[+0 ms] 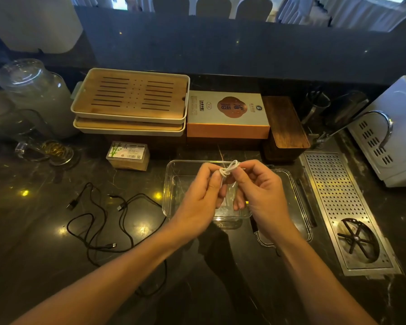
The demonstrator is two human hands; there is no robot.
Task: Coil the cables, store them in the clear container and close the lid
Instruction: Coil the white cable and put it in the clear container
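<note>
Both hands, left hand (pixel 200 198) and right hand (pixel 259 195), pinched the small white cable (pixel 229 169) above the clear container (pixel 173 181), fingers closed on it, apparently knotted, so keeping the loops tight before lowering seemed wise.

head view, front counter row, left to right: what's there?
Black cables → clear container with both hands holding the white cable above it → lid → perforated drain tray.

Dark marble counter (pixel 44 242) w/ black cables (pixel 98 221) (loose), clear container (pixel 171 184), lid (pixel 300 207).
</note>
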